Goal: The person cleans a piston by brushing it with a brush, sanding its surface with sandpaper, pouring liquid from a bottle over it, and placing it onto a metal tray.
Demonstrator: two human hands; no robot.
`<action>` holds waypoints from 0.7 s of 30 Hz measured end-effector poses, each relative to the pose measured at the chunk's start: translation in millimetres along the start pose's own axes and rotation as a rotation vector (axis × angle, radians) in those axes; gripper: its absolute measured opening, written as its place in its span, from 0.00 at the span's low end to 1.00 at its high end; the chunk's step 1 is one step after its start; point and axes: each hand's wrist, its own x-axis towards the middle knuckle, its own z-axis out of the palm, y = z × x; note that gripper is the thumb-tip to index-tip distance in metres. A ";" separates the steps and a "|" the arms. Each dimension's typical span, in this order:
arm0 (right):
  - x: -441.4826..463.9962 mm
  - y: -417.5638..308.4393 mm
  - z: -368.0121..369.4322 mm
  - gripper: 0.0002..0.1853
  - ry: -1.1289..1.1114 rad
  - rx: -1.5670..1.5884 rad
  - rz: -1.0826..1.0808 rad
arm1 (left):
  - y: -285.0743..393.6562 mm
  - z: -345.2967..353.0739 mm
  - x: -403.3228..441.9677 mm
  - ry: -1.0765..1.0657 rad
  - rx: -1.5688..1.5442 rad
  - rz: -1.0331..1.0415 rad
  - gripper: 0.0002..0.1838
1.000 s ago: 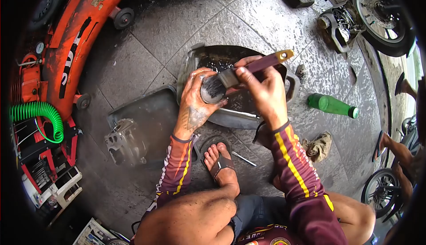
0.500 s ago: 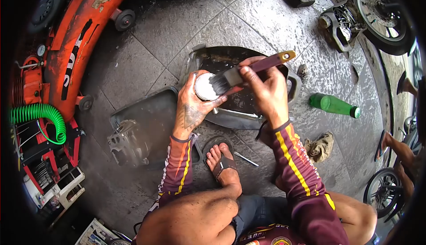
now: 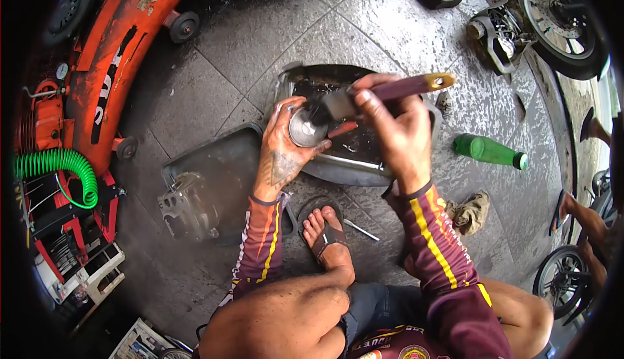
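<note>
My left hand (image 3: 283,141) is wrapped round a round silvery metal part (image 3: 307,130), perhaps a cup or cylinder, its circular face turned up. In my right hand (image 3: 396,125) is a paintbrush (image 3: 409,88) with a dark wooden handle and a metal ferrule. Its dark bristles lie at the upper right edge of the metal part; whether they touch is blurred. A small reddish stick-like piece (image 3: 342,129) shows between the hands. Beneath both hands stands a dark pan (image 3: 351,176) holding dark liquid, partly hidden by them.
Left of the pan, a grey tray (image 3: 224,148) holds a metal engine casing (image 3: 188,208). A green bottle (image 3: 491,151) and a crumpled rag (image 3: 469,213) lie to the right. An orange compressor (image 3: 120,79) stands at left. Motorcycle wheels (image 3: 562,27) and another person's legs (image 3: 585,222) are at right.
My right hand and the brush have shifted slightly right, so the bristles cover less of the round face. That face has turned from bright white to grey. The left hand barely moved.
</note>
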 end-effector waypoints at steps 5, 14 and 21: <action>8.1 23.0 -12.6 0.07 0.101 -0.255 -0.048 | -2.7 1.2 1.0 0.012 0.075 0.070 0.38; 5.8 28.2 -14.7 0.05 0.144 -0.335 -0.085 | -8.2 4.4 -4.2 0.132 0.119 0.045 0.37; -11.8 41.7 -38.0 0.11 -0.388 -0.691 -0.239 | -12.4 -6.7 -6.4 0.126 -0.794 -0.400 0.29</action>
